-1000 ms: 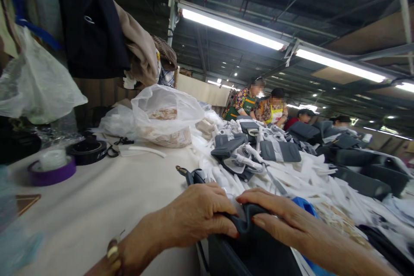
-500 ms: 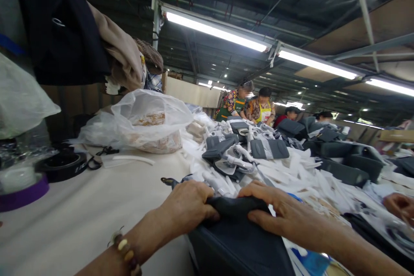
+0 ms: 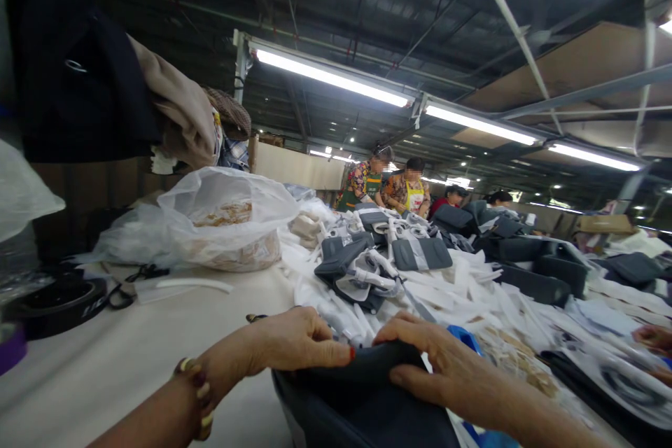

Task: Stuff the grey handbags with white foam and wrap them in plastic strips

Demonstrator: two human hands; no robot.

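Note:
A dark blue-grey bag-like piece [image 3: 367,406] lies at the bottom centre, its upper edge raised and its front sagging open. On the left part of that edge rests my left hand [image 3: 294,343], thumb stretched along the rim and fingers curled behind it; a beaded bracelet circles the wrist. My right hand [image 3: 435,364] pinches the right part of the same edge between thumb and fingers. Past the hands, several dark padded pieces [image 3: 423,253] with white straps lie on a heap of white strips [image 3: 467,276].
At the left are a clear plastic bag [image 3: 225,217], a black tape roll [image 3: 57,304] and hanging clothes [image 3: 84,77]. Something blue [image 3: 465,338] lies beside my right hand. Another person's hand [image 3: 654,338] shows at the right edge; several people stand farther back.
The view has shifted right and up. My left thumb has straightened along the edge, and the dark piece now sags more open below my hands.

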